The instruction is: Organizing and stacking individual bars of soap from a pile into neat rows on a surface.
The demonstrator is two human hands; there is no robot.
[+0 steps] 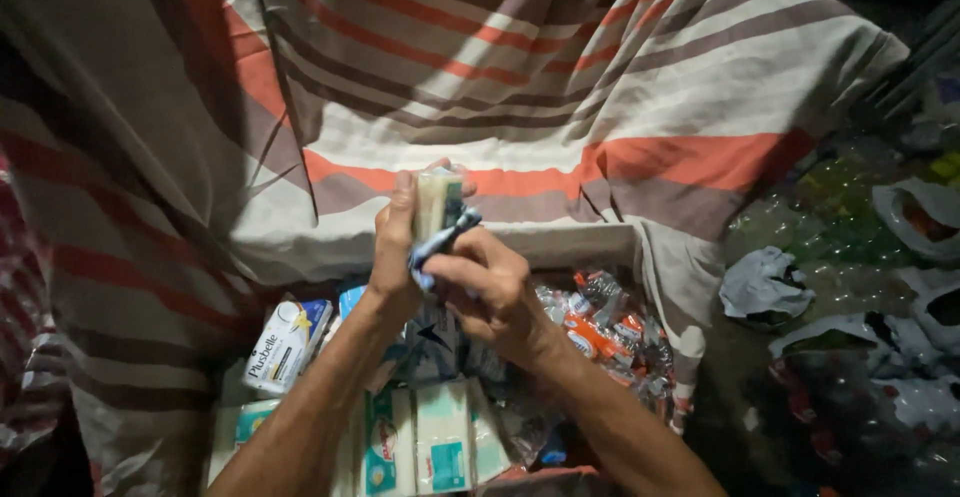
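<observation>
Handling step, by the look of it: your left hand [398, 247] is closed round a small pale packet [436, 202], raised over the back edge of the goods box [590, 247]. Your right hand [488, 292] pinches a blue strip [440, 242] against it. Likely calls for steady grip, careful fingers.

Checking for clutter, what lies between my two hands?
In the head view, a small pale wrapped pack with a blue wrapper end lies between left hand and right hand.
</observation>
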